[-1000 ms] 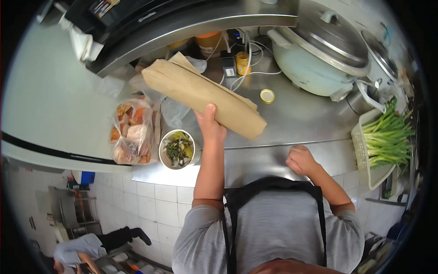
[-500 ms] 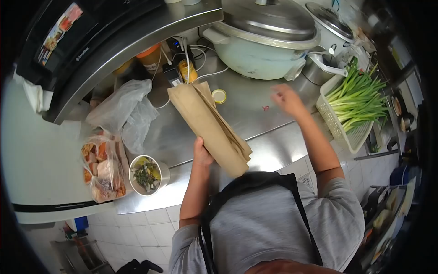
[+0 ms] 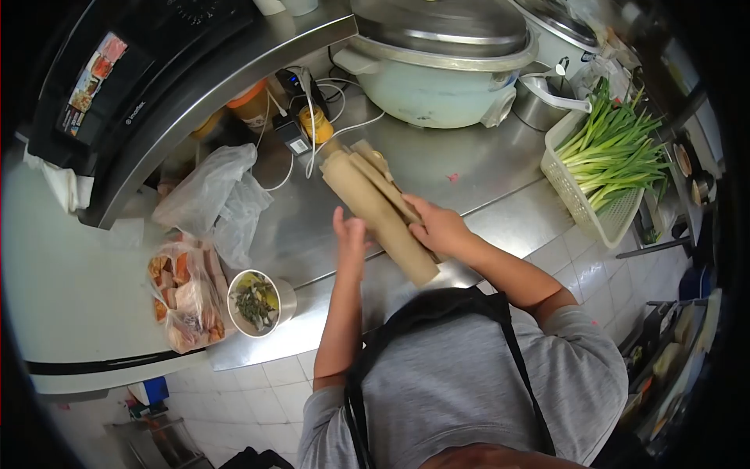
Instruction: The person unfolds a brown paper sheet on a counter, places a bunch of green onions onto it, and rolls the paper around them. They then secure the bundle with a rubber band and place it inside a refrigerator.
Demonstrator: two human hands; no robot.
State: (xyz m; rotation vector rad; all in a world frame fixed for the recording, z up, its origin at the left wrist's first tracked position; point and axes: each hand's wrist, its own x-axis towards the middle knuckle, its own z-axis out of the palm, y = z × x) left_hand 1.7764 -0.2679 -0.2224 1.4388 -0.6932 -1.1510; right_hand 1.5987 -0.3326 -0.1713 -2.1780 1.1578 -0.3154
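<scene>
A long bundle of folded brown paper (image 3: 383, 215) slants in front of me over the steel counter. On its right side my right hand (image 3: 439, 227) grips the layered edges, thumb and fingers closed on them. My left hand (image 3: 351, 238) is at the other side, slightly blurred, its fingers apart and off the paper. Behind the top end of the bundle, an orange-yellow jar (image 3: 316, 125) stands among white cables. The bundle covers most of the small round lid on the counter.
To the left are a clear plastic bag (image 3: 207, 195), bagged food (image 3: 186, 293) and a white tub of chopped greens (image 3: 255, 303). A large lidded pot (image 3: 437, 86) stands at the back. Spring onions (image 3: 613, 156) fill a basket (image 3: 578, 191) at right.
My right hand has come down and left from above the counter onto the paper. My left hand has let go of it, and the bundle has shifted slightly right.
</scene>
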